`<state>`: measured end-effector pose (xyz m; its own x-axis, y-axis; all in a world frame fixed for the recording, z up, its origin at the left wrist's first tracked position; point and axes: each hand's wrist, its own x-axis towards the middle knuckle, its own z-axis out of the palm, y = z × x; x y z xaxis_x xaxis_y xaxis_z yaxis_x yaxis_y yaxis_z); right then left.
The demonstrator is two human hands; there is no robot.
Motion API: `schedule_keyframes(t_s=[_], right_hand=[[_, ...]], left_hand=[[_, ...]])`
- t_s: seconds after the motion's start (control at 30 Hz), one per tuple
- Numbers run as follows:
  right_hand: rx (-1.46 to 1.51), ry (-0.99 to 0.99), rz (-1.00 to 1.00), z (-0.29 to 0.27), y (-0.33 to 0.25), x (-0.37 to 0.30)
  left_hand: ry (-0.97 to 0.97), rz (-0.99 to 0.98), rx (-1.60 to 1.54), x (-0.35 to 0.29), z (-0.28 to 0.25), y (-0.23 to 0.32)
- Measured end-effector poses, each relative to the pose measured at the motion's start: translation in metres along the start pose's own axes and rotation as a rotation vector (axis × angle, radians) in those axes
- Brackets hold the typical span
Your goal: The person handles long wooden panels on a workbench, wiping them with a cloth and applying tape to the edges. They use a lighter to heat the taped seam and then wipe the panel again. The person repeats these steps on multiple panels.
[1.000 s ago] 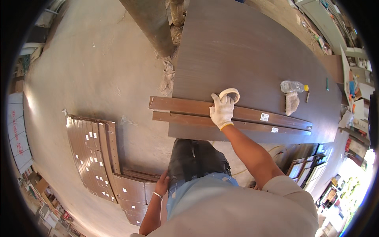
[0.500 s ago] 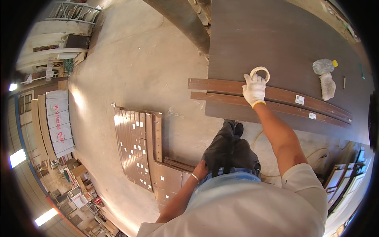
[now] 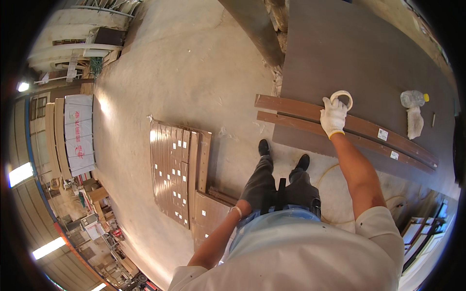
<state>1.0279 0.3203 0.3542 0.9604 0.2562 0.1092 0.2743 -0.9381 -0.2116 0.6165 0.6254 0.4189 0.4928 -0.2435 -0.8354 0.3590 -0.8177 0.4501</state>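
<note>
My right hand, in a white knit glove, grips a cream roll of tape by its edge. It is over two long brown boards that lie side by side on a large dark brown panel. Each board carries a small white label near its right part. Bare and wearing a band at the wrist, my left hand is down beside my left thigh; its fingers are hidden. Toward the panel's right end lie a clear bottle with a yellow cap and a white glove.
On the floor to my left lies a stack of brown wrapped boards with white labels. A round post stands beyond the panel's left edge. A hose curls on the floor at right. Wrapped sheets stand far left.
The view has shifted, so the panel and boards sit further right and slightly lower. My feet are now apart, the left foot stepped out to the left. The right hand still has the tape.
</note>
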Motion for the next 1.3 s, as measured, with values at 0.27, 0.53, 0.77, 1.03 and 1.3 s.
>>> schedule_keyframes(t_s=[0.27,0.53,0.77,1.03,1.3], right_hand=[[-0.032,0.0,0.254,0.016,-0.086,0.02],[-0.157,0.004,0.283,0.024,-0.104,0.017],[-0.23,-0.021,0.273,0.028,-0.104,0.015],[-0.259,0.012,0.24,0.039,-0.09,0.006],[-0.278,0.016,0.234,0.038,-0.09,0.008]], left_hand=[[0.408,-0.128,-0.212,-0.078,-0.143,-0.037],[0.261,0.301,-1.394,0.069,-0.309,-0.059],[0.461,0.219,-0.391,0.168,-0.325,-0.064],[0.373,0.421,-0.51,0.225,-0.317,-0.043],[0.262,0.533,-0.281,0.241,-0.352,-0.034]])
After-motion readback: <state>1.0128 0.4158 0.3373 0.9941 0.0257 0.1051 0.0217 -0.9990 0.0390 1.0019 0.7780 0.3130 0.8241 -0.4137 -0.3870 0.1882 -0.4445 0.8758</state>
